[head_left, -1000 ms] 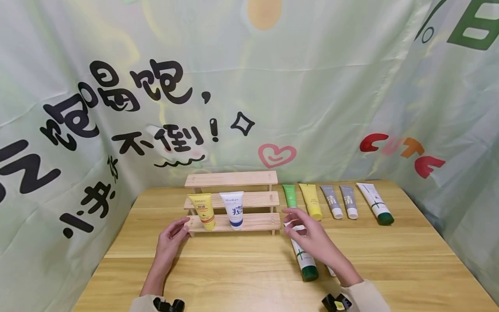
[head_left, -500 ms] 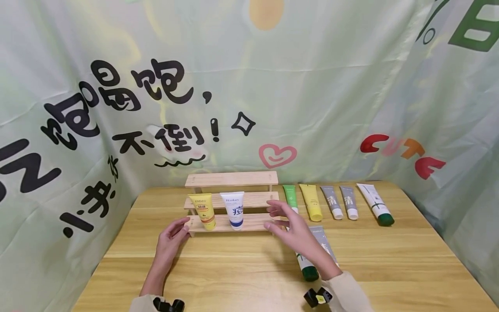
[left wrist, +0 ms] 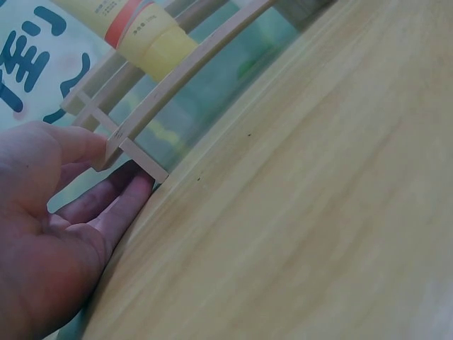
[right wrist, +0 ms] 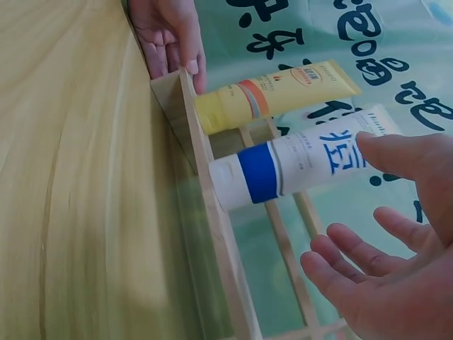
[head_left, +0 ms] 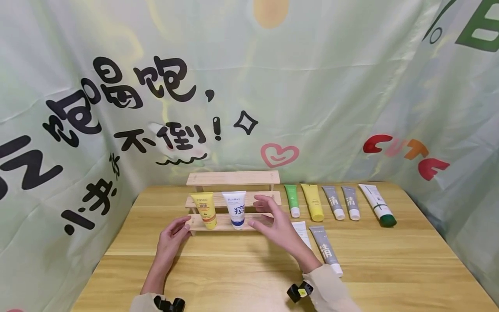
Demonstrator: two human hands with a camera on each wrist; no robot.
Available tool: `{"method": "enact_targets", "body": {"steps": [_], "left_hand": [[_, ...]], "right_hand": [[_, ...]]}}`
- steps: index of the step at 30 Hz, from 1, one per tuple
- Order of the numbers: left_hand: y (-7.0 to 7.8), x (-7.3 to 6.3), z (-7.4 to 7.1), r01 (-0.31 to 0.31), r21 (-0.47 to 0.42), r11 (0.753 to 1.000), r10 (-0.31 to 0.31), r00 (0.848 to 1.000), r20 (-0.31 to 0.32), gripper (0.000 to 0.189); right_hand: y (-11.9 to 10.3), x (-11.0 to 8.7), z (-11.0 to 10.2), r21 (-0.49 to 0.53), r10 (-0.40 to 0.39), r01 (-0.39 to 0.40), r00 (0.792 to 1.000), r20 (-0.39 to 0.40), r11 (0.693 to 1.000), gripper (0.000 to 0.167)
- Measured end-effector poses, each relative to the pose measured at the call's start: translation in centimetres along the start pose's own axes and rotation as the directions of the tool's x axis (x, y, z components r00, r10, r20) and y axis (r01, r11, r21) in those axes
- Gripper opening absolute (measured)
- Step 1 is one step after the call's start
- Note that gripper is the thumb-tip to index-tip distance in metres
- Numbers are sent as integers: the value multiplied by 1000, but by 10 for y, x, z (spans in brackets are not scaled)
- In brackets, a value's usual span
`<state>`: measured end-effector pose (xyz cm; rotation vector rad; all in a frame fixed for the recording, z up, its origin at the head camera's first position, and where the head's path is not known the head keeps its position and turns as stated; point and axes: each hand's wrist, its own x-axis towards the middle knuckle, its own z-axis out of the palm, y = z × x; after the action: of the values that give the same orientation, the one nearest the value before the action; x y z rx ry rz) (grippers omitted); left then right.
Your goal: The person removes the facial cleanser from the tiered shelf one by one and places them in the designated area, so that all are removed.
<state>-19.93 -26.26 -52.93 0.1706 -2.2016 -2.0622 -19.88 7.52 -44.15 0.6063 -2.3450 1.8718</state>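
Note:
On the bottom step of a wooden three-step display rack (head_left: 218,222), a yellow tube (head_left: 204,210) and a white-and-blue tube (head_left: 235,210) stand upright on their caps. My left hand (head_left: 171,238) holds the rack's left end; the left wrist view shows its thumb at the plank's end and its fingers by the leg (left wrist: 145,161). My right hand (head_left: 278,225) is just right of the white-and-blue tube, thumb and fingers spread and holding nothing. In the right wrist view that hand's thumb overlaps the tube's upper part; whether they touch I cannot tell.
Behind and right lie a green tube (head_left: 291,201), a yellow tube (head_left: 312,203), two grey tubes (head_left: 333,203) and a white tube with a green cap (head_left: 378,206). Nearer, a white tube (head_left: 302,233) is partly under my right arm, beside a grey tube (head_left: 325,249).
My right hand has moved left from above the loose tubes to beside the white-and-blue tube, uncovering the nearer grey tube. The left hand has stayed at the rack's end.

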Motion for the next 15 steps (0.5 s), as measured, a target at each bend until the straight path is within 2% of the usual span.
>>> {"method": "enact_targets", "body": {"steps": [9, 15], "left_hand": [[1, 0, 1, -2, -2, 1000, 2, 1000, 8, 37], [1, 0, 1, 2, -2, 1000, -2, 1000, 0, 36]], "right_hand": [[7, 10, 16, 130, 20, -21, 1000, 10, 991, 60], [5, 16, 26, 144, 40, -42, 999, 15, 989, 55]]}}
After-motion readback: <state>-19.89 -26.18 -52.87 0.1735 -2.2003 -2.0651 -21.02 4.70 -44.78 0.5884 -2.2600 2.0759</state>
